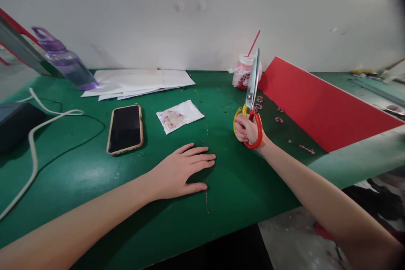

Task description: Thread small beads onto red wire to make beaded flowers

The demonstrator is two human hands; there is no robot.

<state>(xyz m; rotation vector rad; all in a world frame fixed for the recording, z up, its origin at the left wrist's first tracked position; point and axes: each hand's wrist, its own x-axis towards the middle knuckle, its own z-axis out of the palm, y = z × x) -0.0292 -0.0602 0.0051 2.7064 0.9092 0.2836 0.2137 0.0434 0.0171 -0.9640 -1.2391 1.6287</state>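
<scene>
Resting the left hand [183,171] flat on the worktop [243,185] with spread fingertips over a thin strand [207,201], on the near side of the packet [180,117]. Gripping scissors [252,88] in the right hand [247,130], right of the packet, pointing them up with blades together. Probably just steadying the strand rn, not cutting yet. For a snip, likely needing to be lowering the scissors and parting the blades.
</scene>
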